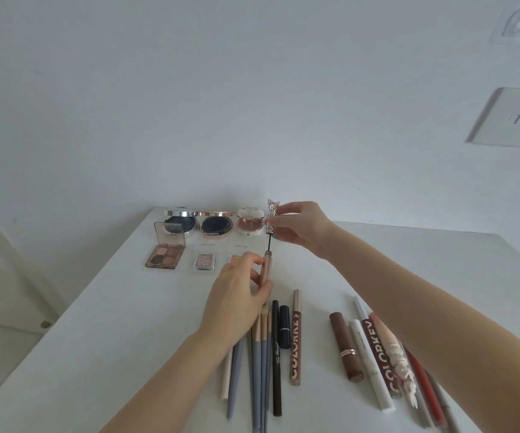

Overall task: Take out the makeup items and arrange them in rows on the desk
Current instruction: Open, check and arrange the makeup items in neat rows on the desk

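Rose-gold and slim, the mascara tube (267, 267) is standing nearly upright above the middle of the white tabletop (102, 323), and the left hand (239, 303) is gripping it with fingers curled round its lower part. Just above its mouth the dark wand (270, 243) is hanging clear of the tube, and the right hand (296, 225) is pinching the wand's ornate silvery cap (272, 214), which is topped with a butterfly-like shape. Along the far edge three round compacts (215, 225) are lying open side by side. In front of them are sitting an open four-pan eyeshadow palette (165, 257) and a small glittery square pan (203, 261); a second small pan (236, 259) is half hidden behind the left hand. Toward the near edge, a cluster of blue-grey and pale brush handles (260, 364) is lying under the left wrist; I cannot count them exactly. Beside them are lying one black liner pen (276, 360), one dark lipstick (284, 326) and one tube lettered COLORKEY (295, 345). Nearer the right edge a brown lipstick (346, 346) is lying beside a fan of pencils and tubes (387, 364) under the right forearm.
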